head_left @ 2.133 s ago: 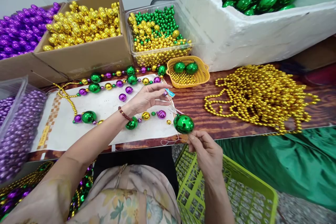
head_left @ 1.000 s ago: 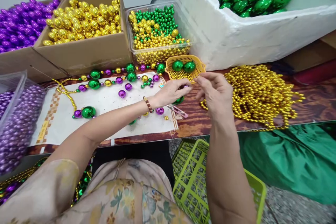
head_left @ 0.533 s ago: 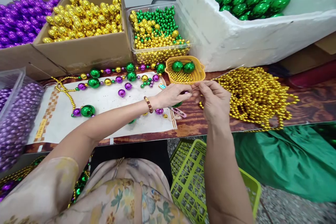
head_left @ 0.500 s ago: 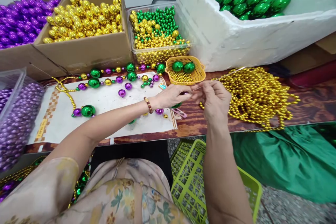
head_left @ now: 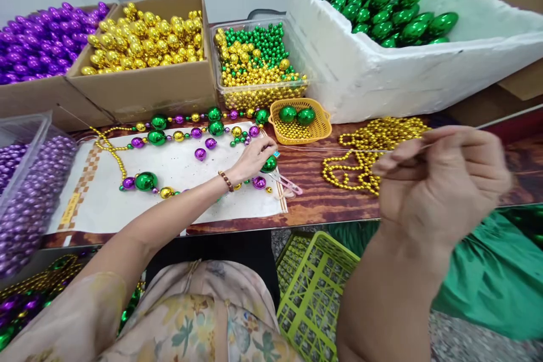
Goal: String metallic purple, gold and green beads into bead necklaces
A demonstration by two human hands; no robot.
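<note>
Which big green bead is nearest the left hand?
The green bead by the blue tag, right beside the left hand; the other big green ones lie farther off.

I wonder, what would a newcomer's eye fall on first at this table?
Probably the purple beads and gold beads in cardboard boxes at upper left, and the large green beads in the white foam box at upper right. Right of centre, a thin thread stretches from the left hand to the right hand, which looms large before the gold strands.
</note>
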